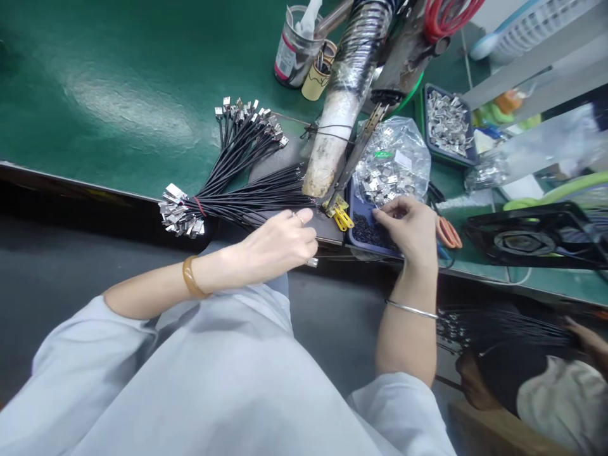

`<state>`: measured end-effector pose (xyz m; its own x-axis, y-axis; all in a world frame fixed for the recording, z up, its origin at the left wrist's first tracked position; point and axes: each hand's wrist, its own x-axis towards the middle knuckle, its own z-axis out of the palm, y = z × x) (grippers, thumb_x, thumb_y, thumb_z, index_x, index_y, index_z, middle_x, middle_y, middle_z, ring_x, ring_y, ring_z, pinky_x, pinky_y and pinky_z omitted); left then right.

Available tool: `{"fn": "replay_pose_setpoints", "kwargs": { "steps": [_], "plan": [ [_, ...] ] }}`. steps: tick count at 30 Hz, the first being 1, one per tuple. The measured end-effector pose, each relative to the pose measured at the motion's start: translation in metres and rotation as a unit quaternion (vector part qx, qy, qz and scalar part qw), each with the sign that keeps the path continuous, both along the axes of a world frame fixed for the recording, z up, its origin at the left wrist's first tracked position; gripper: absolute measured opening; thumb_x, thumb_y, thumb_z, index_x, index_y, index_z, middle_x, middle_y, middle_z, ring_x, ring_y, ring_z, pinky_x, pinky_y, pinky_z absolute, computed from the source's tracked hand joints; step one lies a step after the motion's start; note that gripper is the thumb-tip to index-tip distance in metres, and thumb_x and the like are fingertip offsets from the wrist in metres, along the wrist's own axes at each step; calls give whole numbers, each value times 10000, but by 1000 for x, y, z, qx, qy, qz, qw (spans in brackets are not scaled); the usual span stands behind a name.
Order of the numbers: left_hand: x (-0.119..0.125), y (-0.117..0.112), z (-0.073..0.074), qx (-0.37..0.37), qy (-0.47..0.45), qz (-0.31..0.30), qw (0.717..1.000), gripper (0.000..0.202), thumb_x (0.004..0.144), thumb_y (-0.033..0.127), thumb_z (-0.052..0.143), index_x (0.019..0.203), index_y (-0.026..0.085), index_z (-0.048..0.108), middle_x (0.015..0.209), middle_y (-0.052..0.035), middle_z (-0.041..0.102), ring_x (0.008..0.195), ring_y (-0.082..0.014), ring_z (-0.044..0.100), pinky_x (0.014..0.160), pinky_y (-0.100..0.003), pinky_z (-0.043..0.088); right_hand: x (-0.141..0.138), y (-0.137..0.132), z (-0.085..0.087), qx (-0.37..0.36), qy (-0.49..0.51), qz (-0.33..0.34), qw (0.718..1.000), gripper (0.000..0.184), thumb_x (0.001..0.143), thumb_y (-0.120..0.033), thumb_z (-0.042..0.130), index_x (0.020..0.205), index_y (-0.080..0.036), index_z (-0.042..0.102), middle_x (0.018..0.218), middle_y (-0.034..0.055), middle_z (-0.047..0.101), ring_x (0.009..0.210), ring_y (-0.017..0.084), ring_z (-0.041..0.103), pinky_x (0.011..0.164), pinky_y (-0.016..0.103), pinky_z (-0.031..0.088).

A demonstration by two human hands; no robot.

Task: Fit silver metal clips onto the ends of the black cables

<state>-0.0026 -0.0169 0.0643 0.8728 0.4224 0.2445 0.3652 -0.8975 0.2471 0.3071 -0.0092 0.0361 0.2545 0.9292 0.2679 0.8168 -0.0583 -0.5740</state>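
Note:
My left hand [285, 246] is closed at the bench edge, in front of the loose ends of a bundle of black cables [213, 193]. A metal USB plug [312, 261] sticks out below its fingers, apparently on a cable that the hand mostly hides. Over a blue tray [358, 206], my right hand [411, 228] has thumb and forefinger pinched together; anything between them is too small to make out. Small black pieces [368, 231] lie in the tray beside the fingers. A soldering iron with a yellow clip [342, 215] at its lower end sits between the hands.
A wrapped duct [332, 133] hangs over the bench. Behind the tray are a clear bag of metal plugs [389, 171] and another plug tray [449, 123]. Orange-handled scissors [449, 232] and a black fan [532, 237] lie right. Another person [546, 386] is at lower right.

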Motion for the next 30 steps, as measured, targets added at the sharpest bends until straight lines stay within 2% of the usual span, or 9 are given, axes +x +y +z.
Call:
{"fn": "replay_pose_setpoints", "kwargs": {
  "steps": [2,4,6,8,11,14,19,24,30],
  "plan": [
    [-5,8,1,-44,-91,-29,994,221,926,71,602,752,157,708,728,-52,689,895,-215,630,721,-311,436,-8,-4,0,-11,-8,-21,1000,281,616,-48,778,557,-221,565,536,-86,553,508,113,489,567,277,409],
    [-7,14,-1,-179,-170,-50,968,161,918,115,635,803,159,738,755,-36,708,808,-170,625,729,-282,457,-14,-8,1,-3,-17,-32,999,280,612,-69,768,550,-227,545,540,-79,539,514,119,484,571,282,418],
    [-6,17,-6,-347,-236,-35,907,106,887,141,659,816,142,738,755,-24,710,701,-124,609,670,-236,462,-21,-13,4,33,-8,-34,999,261,622,-105,757,552,-232,541,549,-69,545,504,120,483,550,281,422],
    [-1,17,-12,-463,-288,13,838,92,838,157,663,769,125,713,693,-5,672,610,-95,559,591,-205,434,-31,-21,8,82,29,-27,996,224,653,-168,753,576,-237,555,590,-52,585,494,120,494,505,274,426],
    [9,15,-16,-506,-341,86,788,122,790,177,638,686,121,668,589,27,559,536,-68,444,514,-187,359,-58,-38,16,125,119,7,985,197,717,-261,767,635,-237,589,719,-19,669,513,118,553,451,260,463],
    [15,14,-15,-488,-348,128,790,173,772,184,619,610,125,625,539,38,481,517,-59,383,482,-184,299,-94,-54,19,167,153,20,974,172,793,-224,761,695,-226,618,783,-10,696,630,139,676,563,280,582],
    [16,12,-13,-466,-329,143,809,180,784,188,604,625,119,654,542,26,507,525,-66,405,488,-189,299,-132,-65,7,271,105,60,955,93,868,-165,732,886,-254,715,922,13,750,856,181,744,738,348,643],
    [16,14,-10,-451,-304,128,829,154,776,188,635,645,120,678,571,18,559,548,-73,437,508,-187,333,-136,-64,-2,191,193,75,959,64,923,-252,676,862,-232,678,935,31,753,825,187,764,716,342,656],
    [17,15,-10,-485,-320,134,803,175,801,206,624,652,124,663,565,24,544,519,-65,428,490,-179,340,-134,-60,-3,162,224,43,960,79,893,-252,694,822,-222,707,931,38,754,831,178,764,719,324,659]
  ]
}}
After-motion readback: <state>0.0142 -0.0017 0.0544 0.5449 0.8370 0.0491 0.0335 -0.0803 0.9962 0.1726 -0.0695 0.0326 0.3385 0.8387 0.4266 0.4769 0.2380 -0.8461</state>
